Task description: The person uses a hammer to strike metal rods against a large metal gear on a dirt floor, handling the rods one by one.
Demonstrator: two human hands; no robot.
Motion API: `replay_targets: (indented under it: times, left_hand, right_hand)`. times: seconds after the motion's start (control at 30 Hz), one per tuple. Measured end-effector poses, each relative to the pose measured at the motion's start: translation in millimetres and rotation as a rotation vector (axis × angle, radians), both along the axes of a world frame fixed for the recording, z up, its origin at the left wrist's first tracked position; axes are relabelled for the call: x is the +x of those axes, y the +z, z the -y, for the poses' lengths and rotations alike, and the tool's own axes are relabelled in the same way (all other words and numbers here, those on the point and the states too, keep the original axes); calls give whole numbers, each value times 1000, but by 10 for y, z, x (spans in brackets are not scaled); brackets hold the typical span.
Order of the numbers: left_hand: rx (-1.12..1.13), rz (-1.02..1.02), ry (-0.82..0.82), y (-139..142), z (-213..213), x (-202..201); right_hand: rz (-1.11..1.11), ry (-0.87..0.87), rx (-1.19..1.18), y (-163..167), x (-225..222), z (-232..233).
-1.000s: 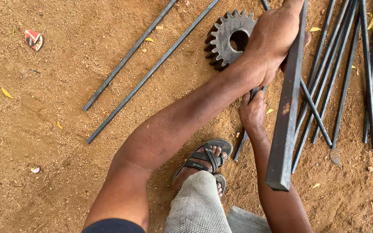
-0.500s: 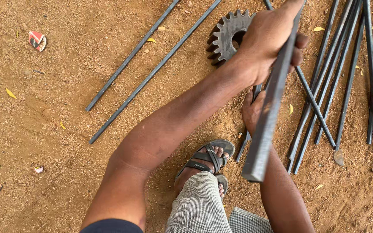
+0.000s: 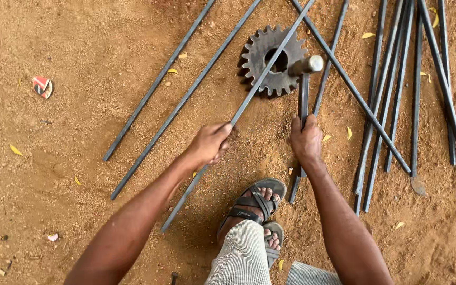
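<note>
Now the sandy ground (image 3: 80, 158) is carrying many long steel rods (image 3: 397, 95), most of them lying together on the right. A dark toothed gear (image 3: 259, 53) is lying near the top. The left hand (image 3: 209, 143) is closing around a slanting rod (image 3: 249, 100) that is crossing the gear. The right hand (image 3: 306, 140) is pressing on a flat bar (image 3: 303, 95); whether it is clamping it I cannot tell. A small red and white wrapper (image 3: 42, 86) is lying at the far left.
</note>
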State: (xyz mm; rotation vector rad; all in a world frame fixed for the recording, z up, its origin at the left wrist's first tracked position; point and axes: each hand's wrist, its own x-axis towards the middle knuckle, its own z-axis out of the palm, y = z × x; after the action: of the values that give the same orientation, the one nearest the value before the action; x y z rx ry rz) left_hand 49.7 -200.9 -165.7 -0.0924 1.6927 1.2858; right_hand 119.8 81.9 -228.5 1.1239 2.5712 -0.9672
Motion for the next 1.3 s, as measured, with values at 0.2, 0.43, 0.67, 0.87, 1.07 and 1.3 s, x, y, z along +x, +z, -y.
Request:
replay_targets:
  times: [0.2,0.43,0.67,0.87,1.07,1.3]
  left_hand:
    - [-242,-423,-139,-455,296,338]
    - [-402,-943,-345,-722,373,599]
    - [-311,-1029,-338,-765,367,617]
    - [-254,-662,-246,-687,289,590]
    - [25,-12,-8,-213,-171,127]
    - [763,143,276,702,-835,-233]
  right_hand:
    - [-236,35,-46,308,-23,-78]
    - [-937,199,190,583,-253,-29]
    - [-91,88,-17,370,-331,157]
    - [-201,33,54,206,-45,-15]
    - [40,50,19,78,57,2]
    - [1,58,16,-5,-16,77]
